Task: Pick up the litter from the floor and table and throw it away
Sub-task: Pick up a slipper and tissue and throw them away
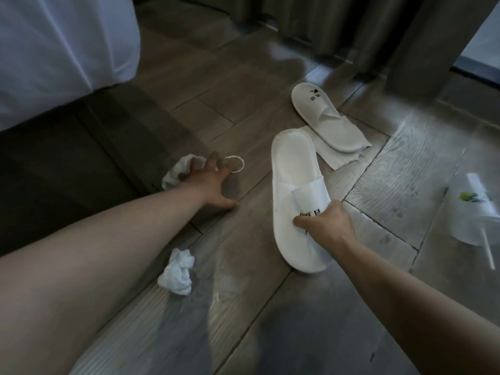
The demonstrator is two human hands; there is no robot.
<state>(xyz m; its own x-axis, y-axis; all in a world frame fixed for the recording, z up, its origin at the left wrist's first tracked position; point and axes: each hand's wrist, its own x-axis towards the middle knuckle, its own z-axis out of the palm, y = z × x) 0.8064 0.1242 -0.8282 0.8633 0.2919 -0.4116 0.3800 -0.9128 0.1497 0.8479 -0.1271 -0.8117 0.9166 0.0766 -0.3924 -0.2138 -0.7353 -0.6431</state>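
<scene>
On the floor point(270, 307), right hand point(327, 226) grips a white slipper point(295, 169), left hand point(208, 180) open at a crumpled tissue point(173, 171) — litter mostly uncollected.

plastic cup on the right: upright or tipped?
Tipped. The plastic cup lies on its side on the floor, straw sticking out sideways.

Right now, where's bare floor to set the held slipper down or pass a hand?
Bare floor between the forearms, nearer than the crumpled tissue; also between the held slipper and the plastic cup. Crowded: left hand by ring; far slipper on paper sheet.
</scene>
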